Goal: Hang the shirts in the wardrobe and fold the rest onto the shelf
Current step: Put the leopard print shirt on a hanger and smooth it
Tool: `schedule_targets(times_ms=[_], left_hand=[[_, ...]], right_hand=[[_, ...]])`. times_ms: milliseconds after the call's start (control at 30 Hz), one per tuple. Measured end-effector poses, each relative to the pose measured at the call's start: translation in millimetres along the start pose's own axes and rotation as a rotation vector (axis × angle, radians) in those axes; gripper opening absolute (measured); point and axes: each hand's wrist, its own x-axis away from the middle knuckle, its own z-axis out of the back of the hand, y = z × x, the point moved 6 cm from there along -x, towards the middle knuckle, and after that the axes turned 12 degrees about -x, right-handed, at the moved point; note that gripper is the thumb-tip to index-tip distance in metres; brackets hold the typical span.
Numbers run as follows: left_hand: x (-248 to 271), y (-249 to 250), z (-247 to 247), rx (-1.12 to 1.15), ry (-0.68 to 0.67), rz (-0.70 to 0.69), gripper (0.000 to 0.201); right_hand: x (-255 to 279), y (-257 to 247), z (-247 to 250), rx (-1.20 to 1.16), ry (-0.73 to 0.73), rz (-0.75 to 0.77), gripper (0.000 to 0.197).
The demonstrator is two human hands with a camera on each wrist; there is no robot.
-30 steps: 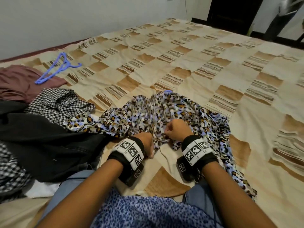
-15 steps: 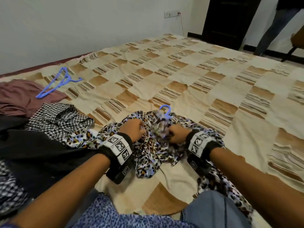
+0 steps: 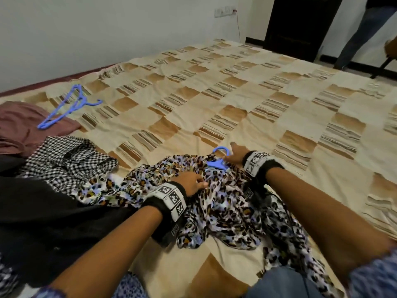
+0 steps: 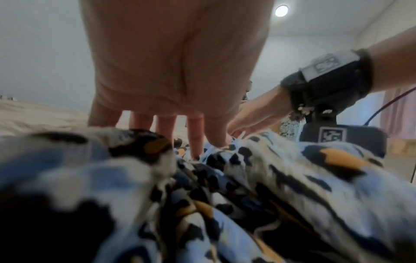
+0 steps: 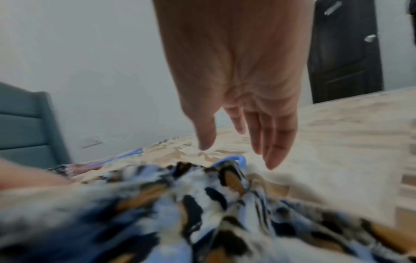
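Both hands work on the leopard-print shirt (image 3: 217,203), which lies crumpled on the bed (image 3: 214,104). Left hand (image 3: 191,182) rests on the fabric, fingers (image 4: 194,135) straight and pressing into the folds. Right hand (image 3: 235,157) is spread loose, fingers (image 5: 273,140) extended above the blue hanger (image 3: 218,162) poking out of the shirt's neck; whether it touches the hanger cannot be told. Most of that hanger is hidden by cloth. Further left lie a checked shirt (image 3: 68,160), a dark garment (image 3: 43,214), a maroon garment (image 3: 19,123) and spare blue hangers (image 3: 68,106).
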Motion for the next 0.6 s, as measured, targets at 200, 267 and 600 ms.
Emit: schedule_targets(times_ms=[200,267,600], left_hand=[[-1,-12,0,0.012,-0.032,0.024,0.04],[12,-19,13,0.062,0.046,0.082,0.039],[155,-8,232,0.11,0.858,0.079,0.053]], right_hand=[[-37,-14,-19,-0.348,0.03,0.033,0.059],[-27,-33,-4,-0.32,0.045,0.131,0.012],[172,-214,216,-0.529,0.384,0.828,0.036]])
